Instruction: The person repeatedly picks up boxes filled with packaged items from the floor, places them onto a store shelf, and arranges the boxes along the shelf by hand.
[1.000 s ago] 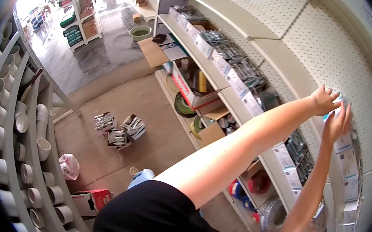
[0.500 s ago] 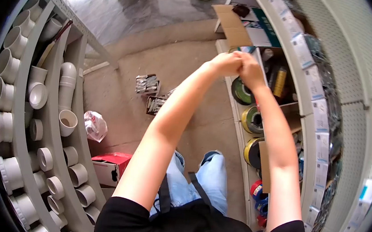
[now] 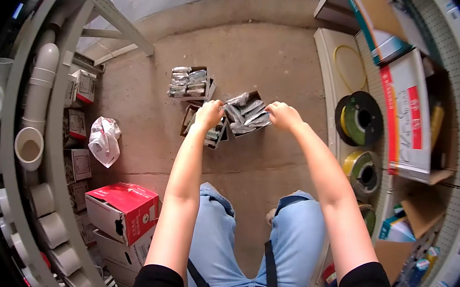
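Observation:
My left hand (image 3: 209, 114) reaches forward and down, fingers loosely curled, by the left side of an open carton of silvery plastic-wrapped packets (image 3: 247, 112). My right hand (image 3: 283, 116) is at that carton's right edge, its fingers bent toward the packets. Nothing shows in either hand; whether the fingertips touch the carton I cannot tell. Partly behind my left hand and forearm lies a second small carton (image 3: 217, 136) with packets in it. Just beyond it stands a third carton of wrapped packets (image 3: 189, 82) on the floor.
To the left, a metal shelf rack (image 3: 62, 77) holds white pipe fittings (image 3: 29, 146). A white plastic bag (image 3: 104, 141) and a red-topped box (image 3: 124, 208) stand beside it. Along the right shelf are hose reels (image 3: 361, 118) and a red-and-white carton (image 3: 407, 119).
My hands were together, raised in front of the right-hand shelf. They have moved apart and lowered to the left, toward the packet cartons. The view has tilted down and shifted.

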The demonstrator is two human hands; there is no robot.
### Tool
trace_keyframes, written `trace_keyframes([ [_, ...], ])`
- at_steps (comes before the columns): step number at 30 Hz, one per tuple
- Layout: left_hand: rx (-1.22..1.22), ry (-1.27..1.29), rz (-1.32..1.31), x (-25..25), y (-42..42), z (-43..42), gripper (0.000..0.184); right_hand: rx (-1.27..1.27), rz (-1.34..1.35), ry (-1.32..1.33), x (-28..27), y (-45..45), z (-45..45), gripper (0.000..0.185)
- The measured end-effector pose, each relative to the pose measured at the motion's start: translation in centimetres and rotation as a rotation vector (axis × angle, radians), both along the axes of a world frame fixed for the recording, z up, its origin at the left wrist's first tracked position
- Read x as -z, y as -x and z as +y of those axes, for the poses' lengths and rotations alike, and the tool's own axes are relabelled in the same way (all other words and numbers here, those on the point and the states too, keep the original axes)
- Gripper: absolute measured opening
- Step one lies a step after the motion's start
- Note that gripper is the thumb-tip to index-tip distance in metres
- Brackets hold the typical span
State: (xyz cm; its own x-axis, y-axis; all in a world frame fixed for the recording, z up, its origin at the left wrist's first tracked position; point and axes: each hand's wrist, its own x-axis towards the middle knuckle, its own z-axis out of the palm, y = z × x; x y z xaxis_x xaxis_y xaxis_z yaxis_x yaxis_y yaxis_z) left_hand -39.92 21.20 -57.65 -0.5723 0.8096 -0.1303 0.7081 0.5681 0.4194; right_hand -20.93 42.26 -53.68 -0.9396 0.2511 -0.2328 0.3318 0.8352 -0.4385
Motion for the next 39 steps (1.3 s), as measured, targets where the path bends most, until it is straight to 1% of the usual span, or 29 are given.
trace_keyframes([
  [3,-0.045,-0.015,0.124,8.4,-0.3,0.5,0.022,0.089,0.046,0.016,8.8,-0.2,0.7,0.024],
  [5,-0.048,-0.079,0.259,13.2,-0.2,1.3,0.024,0.185,0.165,-0.015,13.9,-0.1,1.1,0.024],
  [6,-0.049,-0.112,0.329,14.9,0.0,1.8,0.025,0.235,0.227,-0.030,16.1,0.0,1.3,0.023],
  [8,-0.088,-0.103,0.331,18.4,0.7,3.1,0.029,0.390,0.220,0.152,20.7,0.7,2.4,0.029],
  [10,-0.118,-0.069,0.320,20.3,1.1,4.4,0.030,0.534,0.240,0.354,24.9,1.1,3.2,0.033],
  [11,-0.129,0.001,0.252,21.1,1.5,5.0,0.030,0.581,0.216,0.470,26.7,1.3,3.6,0.041],
  [12,-0.129,0.110,0.176,21.5,2.0,5.6,0.032,0.557,0.206,0.520,28.2,1.4,3.8,0.042],
  [14,-0.168,0.109,0.011,22.2,3.0,6.5,0.036,0.504,0.194,0.613,30.6,1.9,4.3,0.044],
  [15,-0.154,0.166,-0.025,22.1,3.6,7.1,0.036,0.530,0.176,0.668,31.9,2.3,4.3,0.047],
  [16,-0.141,0.230,-0.063,21.9,4.4,7.5,0.037,0.458,0.117,0.621,33.1,2.9,4.8,0.045],
  [17,-0.086,0.265,-0.150,22.1,5.6,7.8,0.037,0.477,-0.042,0.635,31.4,3.3,4.4,0.043],
  [18,-0.037,0.300,-0.217,20.8,5.6,8.0,0.038,0.494,-0.202,0.647,29.1,3.8,3.8,0.041],
  [19,-0.043,0.292,-0.208,21.0,5.7,7.9,0.038,0.486,-0.233,0.622,29.5,4.3,3.8,0.039],
  [20,-0.047,0.278,-0.201,21.1,5.6,7.9,0.039,0.499,-0.205,0.537,29.6,4.4,3.8,0.036],
  [22,-0.070,0.198,-0.175,22.4,5.5,7.9,0.040,0.520,-0.088,0.466,29.6,4.0,3.2,0.036],
  [24,-0.096,0.078,-0.138,22.8,5.3,7.6,0.040,0.529,-0.025,0.507,28.5,3.3,2.8,0.033],
  [25,-0.145,0.011,-0.171,22.8,5.2,7.6,0.040,0.544,-0.022,0.557,28.4,3.1,3.2,0.032],
  [26,-0.178,-0.057,-0.291,22.8,5.7,7.5,0.041,0.560,-0.022,0.607,28.5,3.0,3.6,0.031],
  [28,-0.244,-0.191,-0.543,21.5,6.0,7.3,0.042,0.591,0.015,0.614,27.9,2.7,4.7,0.030],
  [29,-0.274,-0.328,-0.590,21.0,5.9,7.2,0.042,0.605,0.044,0.633,28.2,2.7,5.5,0.029],
  [30,-0.333,-0.418,-0.685,20.0,5.9,7.1,0.047,0.621,0.039,0.646,28.2,2.5,6.3,0.027],
  [32,-0.382,-0.668,-0.806,20.2,6.6,7.3,0.051,0.668,0.134,0.695,25.9,1.6,6.3,0.032],
  [35,-0.497,-0.683,-0.865,22.5,8.1,8.1,0.060,0.729,0.264,0.840,27.1,1.5,7.5,0.029],
  [38,-0.611,-0.583,-1.169,21.5,6.1,8.2,0.073,0.790,0.356,0.945,26.4,1.5,7.5,0.028],
  [39,-0.520,-0.519,-1.236,20.9,5.8,7.9,0.087,0.820,0.378,0.959,26.1,1.8,7.6,0.027],
])
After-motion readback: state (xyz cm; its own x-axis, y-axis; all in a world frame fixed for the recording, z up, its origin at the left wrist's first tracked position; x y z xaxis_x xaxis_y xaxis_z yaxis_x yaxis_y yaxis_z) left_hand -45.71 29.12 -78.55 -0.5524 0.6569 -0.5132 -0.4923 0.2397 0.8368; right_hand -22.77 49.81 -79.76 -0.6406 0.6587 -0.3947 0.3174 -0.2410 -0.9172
